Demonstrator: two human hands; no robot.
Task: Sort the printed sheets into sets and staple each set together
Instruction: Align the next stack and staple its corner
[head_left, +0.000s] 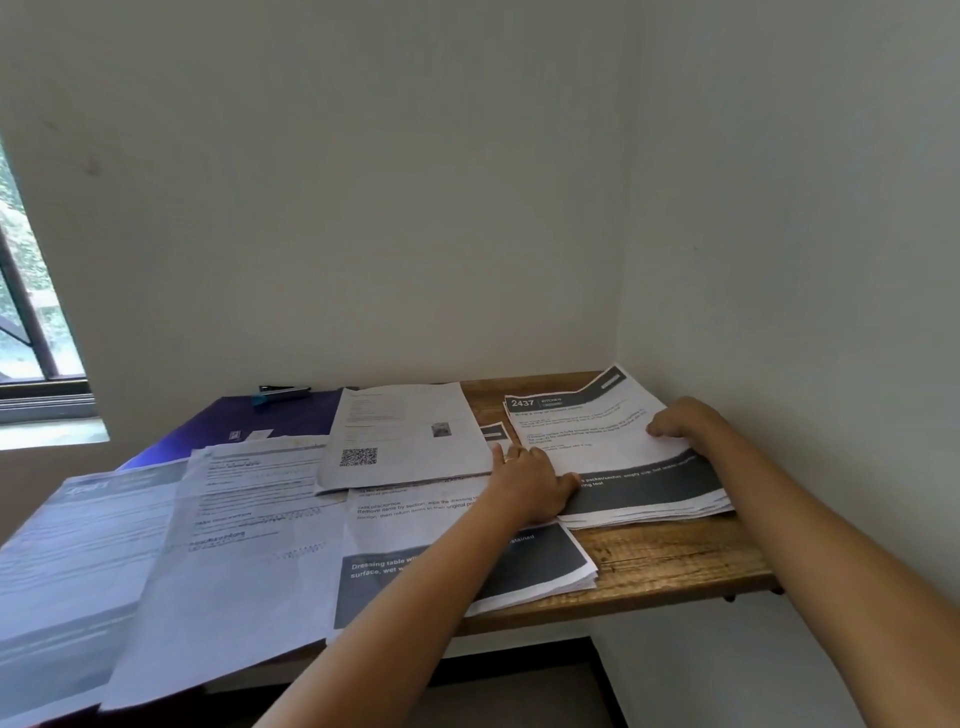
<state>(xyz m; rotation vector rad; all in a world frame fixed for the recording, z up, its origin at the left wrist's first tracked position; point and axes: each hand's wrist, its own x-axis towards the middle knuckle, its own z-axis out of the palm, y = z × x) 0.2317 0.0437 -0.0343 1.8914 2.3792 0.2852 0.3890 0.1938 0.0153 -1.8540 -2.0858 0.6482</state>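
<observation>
Left hand: the left hand (530, 483) is laid flat on the left edge of the 2437 stack (623, 452), thumb on top. Nothing is gripped.
Right hand: the right hand (685, 421) is set on the right side of the stack with bent fingers. Whether the top sheet is pinched cannot be told.
2437 stack: it is kept on the wooden desk (675, 556).
Slip risk: the stack's near edge is fanned out, so crooked sets could be stapled.
Mix risk: the dressing table pile (540, 561) just left of the stack lies under the left arm, so sheets could be dragged and mixed.
Fall risk: the big loose sheets (249, 545) far left of the stack hang over the desk edge and could be knocked off.
Counted: two hands, two piles, two big loose sheets, one QR sheet (405, 431), one stapler (283, 393) far left of the stack, one purple folder (218, 421).
</observation>
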